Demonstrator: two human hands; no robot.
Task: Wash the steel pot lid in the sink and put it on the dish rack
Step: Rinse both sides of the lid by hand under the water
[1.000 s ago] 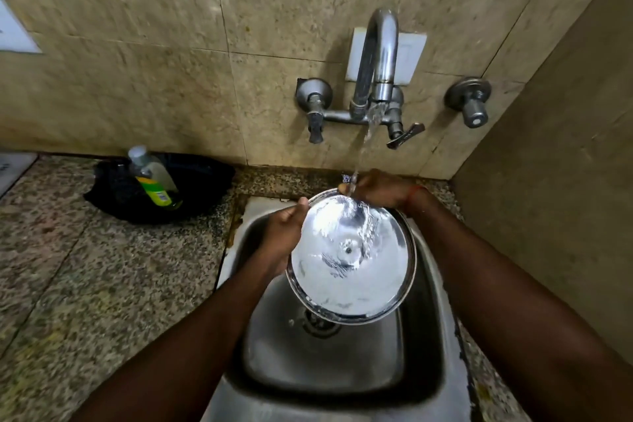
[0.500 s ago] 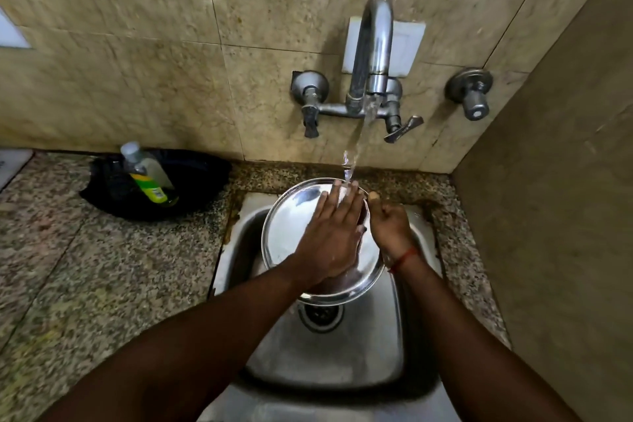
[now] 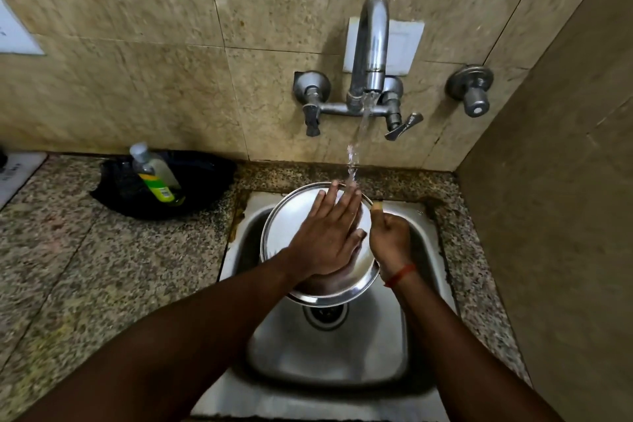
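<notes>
Over the sink [image 3: 423, 216] basin, right under the running faucet [image 3: 371, 44], the steel pot lid [image 3: 287, 219] is being held clear of the basin floor, seemingly tilted. That way the water stream [image 3: 358, 140] is landing at its far edge and can likely be running off toward the drain [image 3: 325, 315] below. Right hand [image 3: 390, 238] is making the grip: fingers curled at the lid's right rim, thumb up on the edge, clenched on the lid to steady it. Left hand [image 3: 329, 236] is lying flat on the lid face just left of the grip, fingers straight, fingertips reaching into the stream. It is released, pressing, probably rubbing the surface clean. Both forearms are angling in from below, the left one crossing the lid's lower part. Well left of the grip, a soap bottle [image 3: 156, 175] is leaning on something black on the counter [image 3: 102, 267]. Dish rack is not showing; judging this as the rinse step, placing not yet done.
</notes>
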